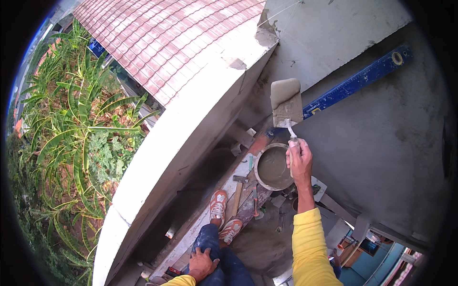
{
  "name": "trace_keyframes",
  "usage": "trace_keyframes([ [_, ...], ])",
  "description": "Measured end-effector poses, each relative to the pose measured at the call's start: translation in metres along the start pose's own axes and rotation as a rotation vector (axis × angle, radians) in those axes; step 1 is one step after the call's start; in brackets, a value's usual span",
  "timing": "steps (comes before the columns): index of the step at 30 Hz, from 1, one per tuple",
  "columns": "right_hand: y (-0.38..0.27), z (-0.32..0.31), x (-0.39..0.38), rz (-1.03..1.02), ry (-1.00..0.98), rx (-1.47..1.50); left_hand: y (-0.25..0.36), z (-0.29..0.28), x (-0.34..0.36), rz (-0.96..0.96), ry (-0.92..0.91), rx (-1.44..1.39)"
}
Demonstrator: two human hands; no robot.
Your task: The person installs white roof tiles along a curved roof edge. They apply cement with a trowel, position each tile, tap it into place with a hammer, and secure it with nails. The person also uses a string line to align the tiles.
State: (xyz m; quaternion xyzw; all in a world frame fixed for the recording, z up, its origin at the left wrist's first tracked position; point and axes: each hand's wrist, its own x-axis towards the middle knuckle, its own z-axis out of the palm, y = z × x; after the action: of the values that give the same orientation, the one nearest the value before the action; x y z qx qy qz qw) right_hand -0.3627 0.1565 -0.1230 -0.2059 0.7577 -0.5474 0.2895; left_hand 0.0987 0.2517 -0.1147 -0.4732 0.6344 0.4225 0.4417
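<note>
My right hand (300, 161) is closed round the handle of a trowel (288, 116), held out over the bucket's far side. Wet grey mortar (285, 90) covers the far part of its blade. Below the hand stands a round bucket (258, 176) of grey mortar, its right rim partly hidden by my fingers. A long blue spirit level (355, 81) runs diagonally behind the trowel along the grey wall. My left hand (202, 263) rests on my blue-trousered leg, fingers spread, holding nothing.
A hammer (237, 195) and a red-handled tool (255, 202) lie on the plank (202, 224) beside my shoes. To the left runs a white-topped parapet (157, 148), with a tiled roof (171, 38) and green plants (81, 143) beyond. Another person (335, 260) is partly visible lower right.
</note>
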Motion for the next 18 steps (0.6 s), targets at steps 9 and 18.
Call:
trace_keyframes([
  [9,-0.155,0.016,0.192,-0.767,0.214,-1.159,-0.005,-0.002,0.004,0.012,0.017,-0.056],
  [18,-0.171,0.011,0.211,-1.148,0.061,-1.449,-0.017,-0.001,0.001,0.033,0.065,-0.154],
])
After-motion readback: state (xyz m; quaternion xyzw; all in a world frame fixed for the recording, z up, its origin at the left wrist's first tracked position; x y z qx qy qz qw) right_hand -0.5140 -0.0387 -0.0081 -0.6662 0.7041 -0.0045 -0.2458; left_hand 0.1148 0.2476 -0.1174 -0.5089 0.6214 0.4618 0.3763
